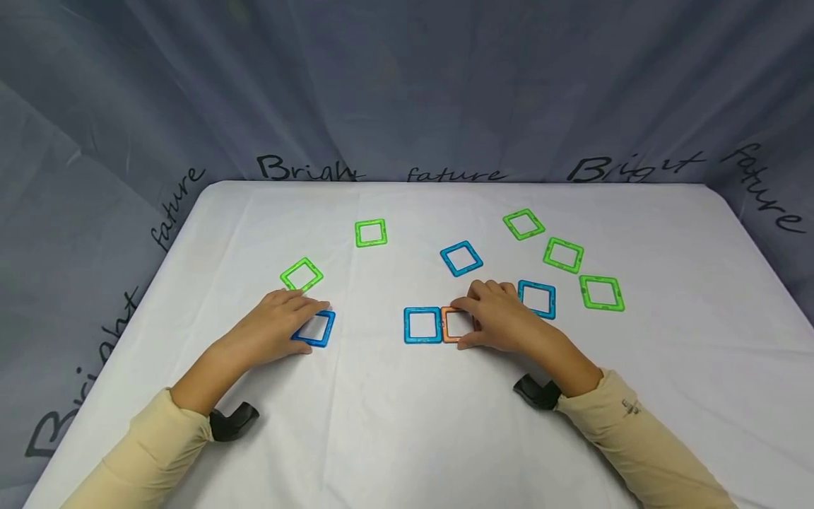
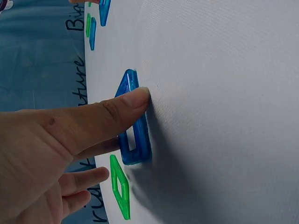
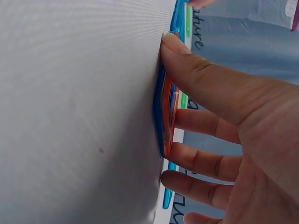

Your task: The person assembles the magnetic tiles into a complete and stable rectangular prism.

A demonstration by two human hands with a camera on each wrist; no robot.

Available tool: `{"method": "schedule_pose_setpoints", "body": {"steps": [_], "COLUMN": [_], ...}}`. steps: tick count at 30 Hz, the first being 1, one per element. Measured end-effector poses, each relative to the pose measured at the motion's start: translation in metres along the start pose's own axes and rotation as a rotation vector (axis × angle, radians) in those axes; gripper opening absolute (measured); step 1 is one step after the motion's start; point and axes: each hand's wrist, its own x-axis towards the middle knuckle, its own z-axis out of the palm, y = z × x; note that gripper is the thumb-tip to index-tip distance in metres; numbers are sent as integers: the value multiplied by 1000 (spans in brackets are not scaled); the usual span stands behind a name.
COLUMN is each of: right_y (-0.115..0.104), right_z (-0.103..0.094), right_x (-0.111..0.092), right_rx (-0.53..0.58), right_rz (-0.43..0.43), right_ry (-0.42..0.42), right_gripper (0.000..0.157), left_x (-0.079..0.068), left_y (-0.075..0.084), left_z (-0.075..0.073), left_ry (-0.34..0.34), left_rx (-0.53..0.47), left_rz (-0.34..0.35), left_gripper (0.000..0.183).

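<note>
My left hand point(image 1: 276, 329) pinches a blue square magnetic tile point(image 2: 142, 149) between thumb and fingers, low over the white table. A green square tile point(image 2: 124, 198) lies just beyond that hand. My right hand point(image 1: 502, 319) holds an orange square tile point(image 1: 446, 326) by its near and far edges, and the palm hides its right part. In the right wrist view a blue layer point(image 3: 158, 109) shows along the underside of the orange tile. To its left, edge against edge, lies a blue square tile point(image 1: 408, 325).
A blue tile point(image 1: 552, 302) lies beside my right wrist, and another blue tile point(image 1: 449, 264) lies farther back. Several green tiles are spread at the right, including one green tile point(image 1: 603, 307); another green tile point(image 1: 371, 243) is at the back left. A grey curtain point(image 1: 407, 92) hangs behind the table.
</note>
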Motion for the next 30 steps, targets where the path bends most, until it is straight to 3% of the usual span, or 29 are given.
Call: {"method": "schedule_pose_setpoints", "body": {"steps": [11,30], "right_y": [-1,-1], "right_z": [1,-1], "right_x": [0,-1], "right_rx": [13,22], "right_rz": [1,18], "right_ry": [-1,-14], "right_gripper": [60,61], "left_x": [8,26], "left_y": [3,24], "left_z": [3,7], "left_ry": [12,54], "left_rx": [20,17], "left_rz": [5,66], "left_gripper": [71,67]}}
